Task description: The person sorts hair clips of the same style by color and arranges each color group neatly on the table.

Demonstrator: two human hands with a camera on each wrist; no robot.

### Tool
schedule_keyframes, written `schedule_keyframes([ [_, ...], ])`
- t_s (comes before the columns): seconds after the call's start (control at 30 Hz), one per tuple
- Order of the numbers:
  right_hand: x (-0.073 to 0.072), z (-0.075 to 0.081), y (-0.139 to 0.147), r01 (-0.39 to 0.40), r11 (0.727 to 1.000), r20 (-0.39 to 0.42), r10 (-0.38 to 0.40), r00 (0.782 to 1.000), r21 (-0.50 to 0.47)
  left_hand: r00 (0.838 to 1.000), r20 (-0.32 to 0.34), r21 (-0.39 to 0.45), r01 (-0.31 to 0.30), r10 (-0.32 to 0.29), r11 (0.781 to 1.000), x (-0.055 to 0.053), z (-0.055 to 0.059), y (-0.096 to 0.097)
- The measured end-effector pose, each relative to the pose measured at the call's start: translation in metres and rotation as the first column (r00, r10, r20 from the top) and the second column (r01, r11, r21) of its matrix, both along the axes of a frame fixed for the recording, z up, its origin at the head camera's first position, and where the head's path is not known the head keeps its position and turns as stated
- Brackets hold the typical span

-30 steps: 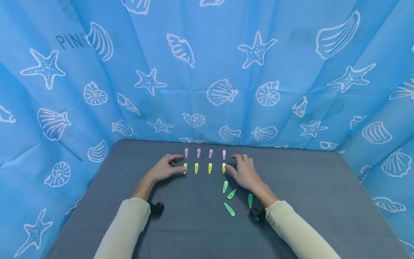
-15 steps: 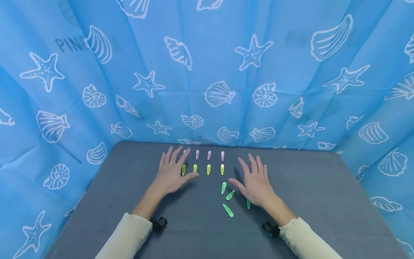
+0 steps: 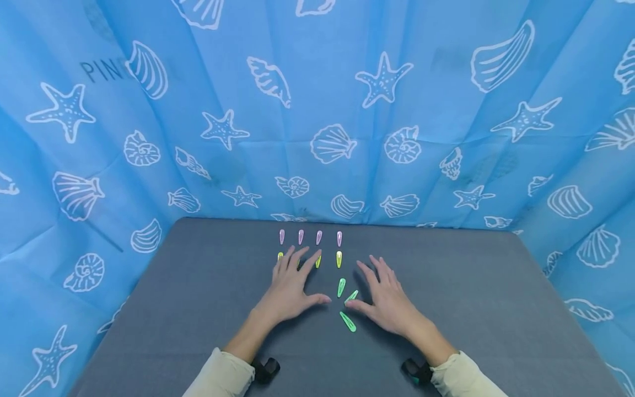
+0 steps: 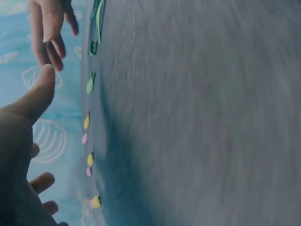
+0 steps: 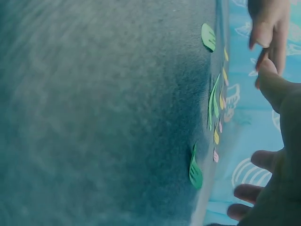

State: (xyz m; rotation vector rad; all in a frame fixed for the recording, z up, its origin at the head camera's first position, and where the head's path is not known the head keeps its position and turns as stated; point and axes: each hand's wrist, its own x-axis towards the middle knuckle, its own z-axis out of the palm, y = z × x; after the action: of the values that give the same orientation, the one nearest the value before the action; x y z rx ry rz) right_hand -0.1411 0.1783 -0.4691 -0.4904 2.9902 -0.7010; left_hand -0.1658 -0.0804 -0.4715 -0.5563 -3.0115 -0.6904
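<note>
My left hand (image 3: 289,290) hovers with spread fingers, its fingertips overlapping the row of yellow snap hair clips (image 3: 339,259) in the head view. Nothing is held in it. To the right, my right hand (image 3: 389,302) is also spread and holds nothing; its thumb tip overlaps a tilted green hair clip (image 3: 353,295). Another green clip (image 3: 341,288) stands nearly in line below the yellow row, and a slanted green clip (image 3: 348,322) lies closer to me. One more green clip (image 5: 195,172) shows in the right wrist view but is hidden by my right hand in the head view.
A row of pink hair clips (image 3: 339,239) lies behind the yellow row, near the back edge of the grey table (image 3: 446,264). A blue curtain (image 3: 317,110) with shells and starfish rises behind and beside it. Each wrist wears a small black camera (image 3: 267,370).
Both hands have left the two ends of the yellow row, spread their fingers and drawn back toward me. The left hand has also moved right, toward the green clips. The clips appear unmoved.
</note>
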Motion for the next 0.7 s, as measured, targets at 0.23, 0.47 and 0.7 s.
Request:
schedule_keyframes([
  [0.23, -0.004, 0.003, 0.000, 0.036, 0.990, 0.207, -0.007, 0.978, -0.134, 0.997, 0.069, 0.080, 0.035, -0.041, 0.996, -0.001, -0.010, 0.015],
  [0.47, -0.007, 0.004, 0.001, 0.013, 0.991, 0.222, 0.017, 0.975, -0.135, 0.987, 0.144, 0.141, 0.047, -0.067, 0.989, -0.009, -0.011, 0.027],
  [0.7, -0.006, -0.003, 0.000, -0.036, 0.994, 0.166, 0.053, 0.985, -0.101, 0.978, 0.176, 0.135, 0.091, -0.114, 0.987, -0.019, -0.017, 0.038],
])
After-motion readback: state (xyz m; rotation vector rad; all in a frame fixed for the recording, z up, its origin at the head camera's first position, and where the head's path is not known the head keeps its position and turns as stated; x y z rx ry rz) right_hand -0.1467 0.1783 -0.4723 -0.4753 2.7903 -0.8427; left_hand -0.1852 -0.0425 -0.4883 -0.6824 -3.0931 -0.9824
